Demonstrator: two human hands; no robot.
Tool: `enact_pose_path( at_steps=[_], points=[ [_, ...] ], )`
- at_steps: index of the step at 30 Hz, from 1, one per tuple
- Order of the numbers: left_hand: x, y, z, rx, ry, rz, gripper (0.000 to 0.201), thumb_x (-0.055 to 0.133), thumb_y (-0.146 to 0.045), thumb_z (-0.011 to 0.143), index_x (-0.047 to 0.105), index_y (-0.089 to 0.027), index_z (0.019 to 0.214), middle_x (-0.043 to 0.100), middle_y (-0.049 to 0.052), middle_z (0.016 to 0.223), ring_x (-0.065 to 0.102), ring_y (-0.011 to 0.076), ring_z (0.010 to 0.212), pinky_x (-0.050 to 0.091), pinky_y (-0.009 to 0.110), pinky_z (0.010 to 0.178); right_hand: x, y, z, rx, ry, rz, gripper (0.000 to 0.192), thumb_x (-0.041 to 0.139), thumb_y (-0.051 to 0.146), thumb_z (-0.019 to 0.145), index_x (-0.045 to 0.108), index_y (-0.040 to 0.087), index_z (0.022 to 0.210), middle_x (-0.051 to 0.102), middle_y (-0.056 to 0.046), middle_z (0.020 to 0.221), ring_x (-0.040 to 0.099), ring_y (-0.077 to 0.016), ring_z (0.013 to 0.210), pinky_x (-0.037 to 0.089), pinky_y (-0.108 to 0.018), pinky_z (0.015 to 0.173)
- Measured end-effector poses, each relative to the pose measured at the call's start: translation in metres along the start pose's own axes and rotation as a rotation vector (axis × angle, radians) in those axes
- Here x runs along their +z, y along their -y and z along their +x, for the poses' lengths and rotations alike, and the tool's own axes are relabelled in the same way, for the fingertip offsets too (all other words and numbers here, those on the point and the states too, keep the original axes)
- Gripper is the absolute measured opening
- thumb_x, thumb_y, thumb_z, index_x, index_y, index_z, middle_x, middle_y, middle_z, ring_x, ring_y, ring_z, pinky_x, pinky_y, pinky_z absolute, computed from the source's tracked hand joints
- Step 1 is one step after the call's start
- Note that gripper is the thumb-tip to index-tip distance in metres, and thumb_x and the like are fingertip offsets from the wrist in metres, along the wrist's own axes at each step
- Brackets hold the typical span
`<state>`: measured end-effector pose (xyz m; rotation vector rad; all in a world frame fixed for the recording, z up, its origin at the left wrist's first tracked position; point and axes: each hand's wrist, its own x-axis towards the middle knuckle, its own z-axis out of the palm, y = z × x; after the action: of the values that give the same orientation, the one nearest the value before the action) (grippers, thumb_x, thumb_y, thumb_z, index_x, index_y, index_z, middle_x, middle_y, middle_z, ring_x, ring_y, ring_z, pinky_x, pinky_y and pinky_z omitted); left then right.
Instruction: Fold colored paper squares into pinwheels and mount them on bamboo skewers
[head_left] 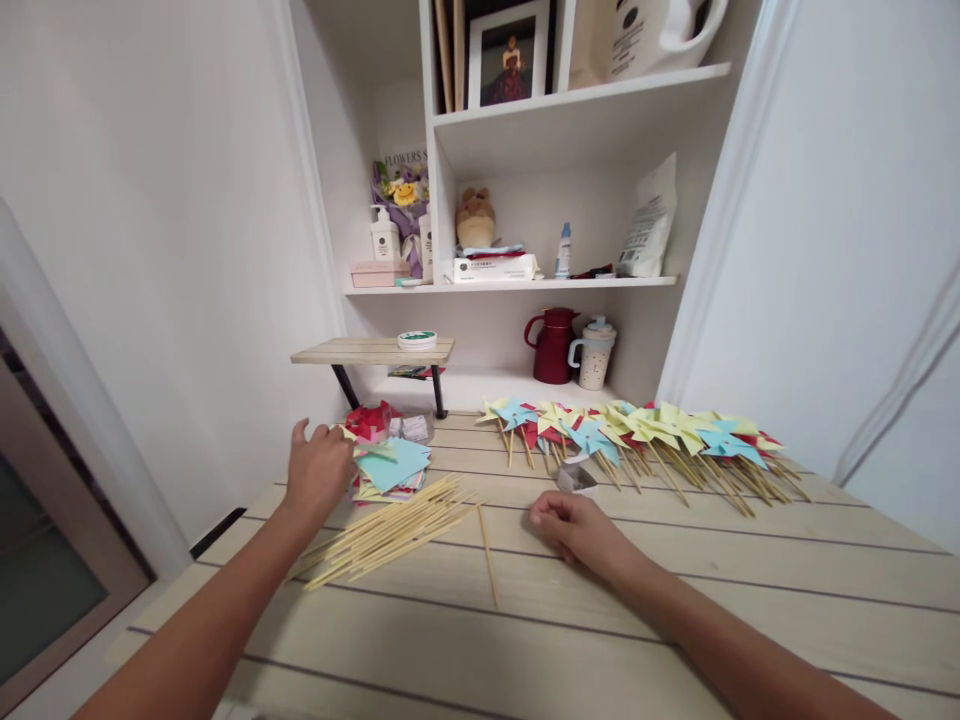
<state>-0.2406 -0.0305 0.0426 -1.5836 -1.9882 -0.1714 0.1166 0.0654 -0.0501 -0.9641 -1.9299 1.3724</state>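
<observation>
At the left, my left hand (321,465) is closed over the edge of a pale yellow-green paper piece (377,450). Beneath that lies a stack of coloured paper squares (397,466), light blue on top. My right hand (570,525) rests on the table with its fingers curled; whatever they may hold is hidden. Just beyond it stands a small open box (577,477). A bundle of thin wooden sticks (394,530) lies between the hands, and one single stick (488,556) lies apart from it, nearer the right hand.
Several finished paper pinwheels (667,430) on sticks lie along the table's back right. Red paper pieces (370,420) and a clear container (410,428) sit below a small raised shelf (367,351). A red jug (555,347) and a cup (596,355) stand behind.
</observation>
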Motion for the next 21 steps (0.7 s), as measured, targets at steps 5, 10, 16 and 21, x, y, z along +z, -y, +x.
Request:
enact_pose_path(
  at_steps=[5, 10, 16, 21],
  points=[
    [-0.001, -0.006, 0.002, -0.061, -0.175, -0.075, 0.029, 0.044, -0.02, 0.091, 0.071, -0.02, 0.084, 0.073, 0.012, 0.092, 0.06, 0.0281, 0.093, 0.023, 0.052, 0.105, 0.027, 0.024, 0.025, 0.075, 0.004, 0.277, 0.02, 0.068, 0.034, 0.079, 0.057, 0.018, 0.081, 0.052, 0.007, 0.049, 0.045, -0.0077, 0.037, 0.029, -0.018, 0.037],
    [-0.019, -0.038, -0.003, 0.3, -0.493, -0.034, 0.028, 0.041, -0.014, 0.095, 0.067, -0.02, 0.086, 0.073, 0.005, 0.086, 0.063, 0.0212, 0.082, 0.034, 0.051, 0.103, 0.048, 0.059, 0.042, 0.199, 0.088, 0.773, 0.036, 0.051, 0.048, 0.094, 0.057, 0.014, 0.106, 0.073, -0.012, 0.088, 0.071, -0.0159, 0.069, 0.055, -0.025, 0.06],
    [-0.031, -0.082, -0.024, 0.879, -0.681, 0.021, 0.019, 0.053, -0.009, 0.091, 0.068, -0.015, 0.1, 0.072, 0.006, 0.101, 0.063, 0.0199, 0.1, 0.032, 0.048, 0.113, 0.056, 0.081, 0.042, 0.33, 0.009, 0.961, 0.037, 0.059, 0.045, 0.091, 0.05, 0.022, 0.118, 0.072, -0.007, 0.089, 0.071, -0.0194, 0.072, 0.058, -0.034, 0.064],
    [-0.023, -0.087, -0.025, 0.898, -0.599, -0.04, 0.027, 0.057, -0.013, 0.091, 0.064, -0.017, 0.116, 0.071, 0.007, 0.108, 0.062, 0.0215, 0.107, 0.028, 0.05, 0.115, 0.054, 0.074, 0.041, 0.241, -0.22, 0.831, 0.057, 0.067, 0.002, 0.072, 0.052, 0.021, 0.124, 0.071, -0.002, 0.084, 0.067, -0.015, 0.068, 0.055, -0.026, 0.065]
  ],
)
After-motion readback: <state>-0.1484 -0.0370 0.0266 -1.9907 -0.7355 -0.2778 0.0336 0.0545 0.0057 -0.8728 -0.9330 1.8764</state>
